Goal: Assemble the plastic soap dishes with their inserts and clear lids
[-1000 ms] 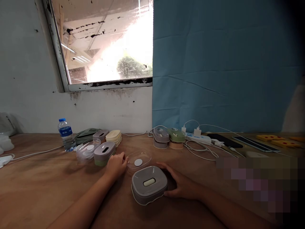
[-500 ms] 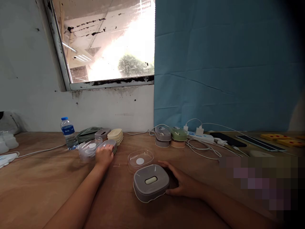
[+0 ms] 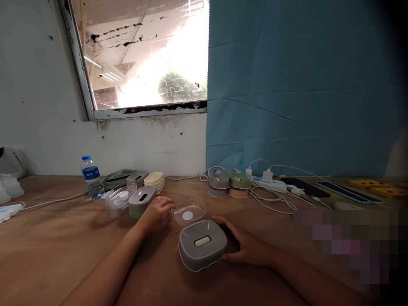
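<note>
A grey oval box (image 3: 204, 251) with a slot in its top sits before me; a pale piece (image 3: 202, 241) shows in the slot. My right hand (image 3: 247, 245) holds the box from its right side, thumb at the near edge and fingers at the far one. Behind the box is a clear plastic cover (image 3: 195, 211) with a round white sticker. My left hand (image 3: 157, 215) is at the cover's left edge with bent fingers, seemingly empty; whether it touches the cover I cannot tell. To its left stands a grey slotted box with a green base (image 3: 137, 209).
Clear plastic covers (image 3: 116, 203) are stacked at the left, beside a water bottle (image 3: 92, 178). A cream stack (image 3: 154, 180) stands behind. Grey boxes (image 3: 218, 182) and a green-topped box (image 3: 239, 180) stand at the back. Cables (image 3: 270, 203) and phones (image 3: 347, 191) lie rightward.
My left hand has moved right and nearer from the top of the grey slotted box to the clear cover, exposing that box. My right hand and its box stay in place.
</note>
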Demonstrator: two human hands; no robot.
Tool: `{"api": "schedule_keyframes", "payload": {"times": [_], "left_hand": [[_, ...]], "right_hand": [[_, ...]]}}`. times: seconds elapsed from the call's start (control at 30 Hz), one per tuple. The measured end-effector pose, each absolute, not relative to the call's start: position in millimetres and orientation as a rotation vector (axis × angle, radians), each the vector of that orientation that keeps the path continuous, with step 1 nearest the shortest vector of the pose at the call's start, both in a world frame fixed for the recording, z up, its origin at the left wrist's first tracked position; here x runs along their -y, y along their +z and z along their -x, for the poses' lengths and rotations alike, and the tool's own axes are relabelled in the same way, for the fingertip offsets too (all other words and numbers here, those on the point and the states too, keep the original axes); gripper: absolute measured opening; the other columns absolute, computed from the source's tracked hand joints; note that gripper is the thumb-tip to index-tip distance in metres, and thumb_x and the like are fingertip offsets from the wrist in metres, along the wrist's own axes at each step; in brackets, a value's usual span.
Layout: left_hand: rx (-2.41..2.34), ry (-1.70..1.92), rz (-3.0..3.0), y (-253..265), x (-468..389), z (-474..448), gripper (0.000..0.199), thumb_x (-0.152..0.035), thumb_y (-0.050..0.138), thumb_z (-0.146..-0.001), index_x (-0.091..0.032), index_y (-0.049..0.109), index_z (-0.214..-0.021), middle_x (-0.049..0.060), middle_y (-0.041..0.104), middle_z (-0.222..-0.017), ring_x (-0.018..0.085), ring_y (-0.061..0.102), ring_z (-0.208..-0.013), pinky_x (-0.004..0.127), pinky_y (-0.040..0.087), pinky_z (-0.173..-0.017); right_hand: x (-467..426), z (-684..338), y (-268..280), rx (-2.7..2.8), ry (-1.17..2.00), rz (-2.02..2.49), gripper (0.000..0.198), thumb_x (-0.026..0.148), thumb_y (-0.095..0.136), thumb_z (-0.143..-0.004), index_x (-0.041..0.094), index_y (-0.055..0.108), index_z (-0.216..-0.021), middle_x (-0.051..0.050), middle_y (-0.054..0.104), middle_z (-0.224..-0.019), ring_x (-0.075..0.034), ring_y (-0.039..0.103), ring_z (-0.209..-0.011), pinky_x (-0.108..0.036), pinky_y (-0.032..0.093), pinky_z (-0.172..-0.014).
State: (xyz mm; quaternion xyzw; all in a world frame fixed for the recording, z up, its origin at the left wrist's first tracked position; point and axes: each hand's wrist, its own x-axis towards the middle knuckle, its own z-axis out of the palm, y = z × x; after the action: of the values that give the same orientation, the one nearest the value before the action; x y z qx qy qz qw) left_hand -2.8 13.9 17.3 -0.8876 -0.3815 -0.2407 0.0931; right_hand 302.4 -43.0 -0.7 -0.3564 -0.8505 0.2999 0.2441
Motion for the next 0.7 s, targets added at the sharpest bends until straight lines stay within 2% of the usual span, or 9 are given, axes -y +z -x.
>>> {"api": "schedule_keyframes", "payload": {"times": [0.1, 0.27, 0.7], "left_hand": [[0.861, -0.686, 2.962, 14.7, -4.4, -14.8, 0.031, -0.013, 0.045, -0.073, -0.023, 0.059, -0.098, 0.005, 0.062, -0.096, 0.019, 0.053, -0.092, 0.031, 0.035, -0.087], [0.908, -0.658, 2.972, 5.2, -3.0, -24.4, 0.027, -0.017, 0.042, -0.079, -0.02, 0.059, -0.1, 0.007, 0.064, -0.087, 0.018, 0.057, -0.08, 0.028, 0.041, -0.074], [1.204, -0.828, 2.675, -18.2, -30.5, -29.3, 0.027, -0.02, 0.039, -0.084, -0.018, 0.059, -0.101, 0.006, 0.065, -0.085, 0.017, 0.057, -0.08, 0.03, 0.042, -0.076]], "right_hand": [[43.4, -302.5, -0.7, 2.317, 0.816, 0.983, 0.082, 0.032, 0.069, -0.063, 0.022, 0.024, -0.13, -0.008, 0.035, -0.132, -0.026, 0.034, -0.119, -0.038, 0.029, -0.099], [42.4, -303.9, -2.0, 2.328, 0.803, 0.997, 0.082, 0.034, 0.069, -0.063, 0.021, 0.024, -0.13, -0.009, 0.034, -0.133, -0.026, 0.033, -0.12, -0.039, 0.028, -0.1], [42.4, -304.1, 0.6, 2.346, 0.789, 1.013, 0.081, 0.036, 0.068, -0.063, 0.02, 0.025, -0.131, -0.009, 0.034, -0.133, -0.026, 0.033, -0.119, -0.038, 0.029, -0.099]]}}
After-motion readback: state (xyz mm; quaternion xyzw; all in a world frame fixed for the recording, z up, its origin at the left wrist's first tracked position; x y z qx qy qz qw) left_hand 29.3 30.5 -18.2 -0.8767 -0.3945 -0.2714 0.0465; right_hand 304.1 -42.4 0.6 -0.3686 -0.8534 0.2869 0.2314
